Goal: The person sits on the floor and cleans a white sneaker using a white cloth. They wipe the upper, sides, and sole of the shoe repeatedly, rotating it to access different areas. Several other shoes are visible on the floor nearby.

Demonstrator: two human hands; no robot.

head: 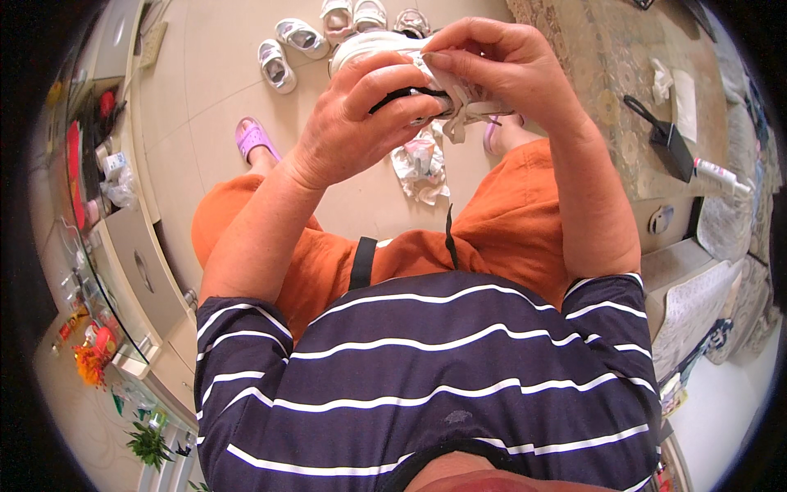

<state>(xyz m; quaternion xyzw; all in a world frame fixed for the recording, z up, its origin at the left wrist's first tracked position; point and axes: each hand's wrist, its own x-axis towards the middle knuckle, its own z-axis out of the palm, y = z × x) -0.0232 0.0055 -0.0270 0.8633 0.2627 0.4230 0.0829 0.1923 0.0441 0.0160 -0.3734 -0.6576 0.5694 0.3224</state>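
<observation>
A white lace-up shoe is held up in front of me, its sole edge turned away and its dark opening partly showing between my fingers. Around its side wraps my left hand, fingers spread over the upper. At the lace area, thumb and forefinger of my right hand pinch together; the small bit between them is mostly hidden, so I cannot tell whether it is lace or upper. Loose white shoelaces dangle in a loop below the right hand. Crumpled white tissue lies on the floor beneath the shoe.
Several pairs of shoes stand on the tiled floor ahead. To the right, a patterned table bears a black box, tissues and a white spray bottle. A glass-topped cabinet with small items runs along the left.
</observation>
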